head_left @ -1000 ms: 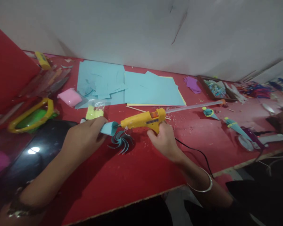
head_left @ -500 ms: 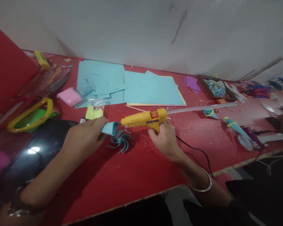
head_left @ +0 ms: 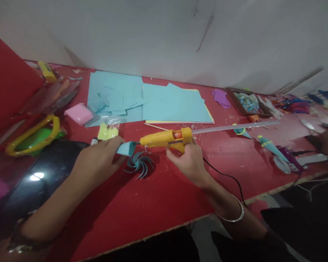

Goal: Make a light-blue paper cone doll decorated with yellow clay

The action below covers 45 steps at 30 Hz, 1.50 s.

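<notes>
My left hand (head_left: 100, 158) is closed around a light blue paper cone (head_left: 127, 149), its wide end turned to the right. My right hand (head_left: 190, 160) grips a yellow hot glue gun (head_left: 164, 138) by its handle. The gun's nozzle meets the rim of the cone's wide end. A long clear glue stick (head_left: 235, 126) juts from the back of the gun. Just below the nozzle, a blue paper pinwheel shape with curled blades (head_left: 139, 165) lies on the red table (head_left: 142, 218).
Light blue paper sheets (head_left: 177, 103) lie along the wall. At left are a pink packet (head_left: 79, 113), a yellow-framed object (head_left: 34, 136) and a glossy black surface (head_left: 51, 171). Finished-looking blue cones (head_left: 272, 147) and a tray of scraps (head_left: 231, 96) stand right. A black cord (head_left: 226, 174) trails below.
The view has shifted slightly. My right thumb has shifted a little on the glue gun; the nozzle stays at the cone's rim.
</notes>
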Available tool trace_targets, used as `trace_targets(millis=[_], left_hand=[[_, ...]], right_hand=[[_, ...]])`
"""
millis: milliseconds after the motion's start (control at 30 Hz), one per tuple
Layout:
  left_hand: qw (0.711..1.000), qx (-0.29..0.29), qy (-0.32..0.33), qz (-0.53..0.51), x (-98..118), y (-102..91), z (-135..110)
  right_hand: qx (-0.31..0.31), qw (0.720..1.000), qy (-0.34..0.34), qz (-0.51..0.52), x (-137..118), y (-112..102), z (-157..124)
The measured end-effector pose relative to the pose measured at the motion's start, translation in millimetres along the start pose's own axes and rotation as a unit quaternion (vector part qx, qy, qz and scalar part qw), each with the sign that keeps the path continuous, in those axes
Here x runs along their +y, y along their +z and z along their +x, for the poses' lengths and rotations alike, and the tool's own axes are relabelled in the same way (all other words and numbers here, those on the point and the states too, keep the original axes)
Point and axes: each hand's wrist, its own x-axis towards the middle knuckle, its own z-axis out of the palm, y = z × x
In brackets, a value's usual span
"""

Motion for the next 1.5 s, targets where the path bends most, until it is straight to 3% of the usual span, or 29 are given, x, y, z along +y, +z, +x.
trace_targets(millis=[233, 433, 767, 1033, 1500], left_hand=[[0.993, 0.072, 0.075, -0.05, -7, 11.0, 1], [0.981, 0.111, 0.102, -0.125, -7, 15.6, 1], [0.981, 0.088, 0.126, -0.117, -9, 13.5, 4], [0.973, 0.144, 0.151, -0.096, -8, 10.5, 2], [0.984, 0.092, 0.09, -0.124, -4, 11.4, 1]], right_hand=[[0.024, 1.0, -0.016, -0.005, 1, 0, 1], [0.038, 0.999, -0.022, -0.016, 1, 0, 1], [0.057, 0.998, -0.025, -0.016, 1, 0, 1], [0.072, 0.997, -0.031, -0.012, 2, 2, 0], [0.054, 0.997, -0.024, 0.045, 1, 1, -2]])
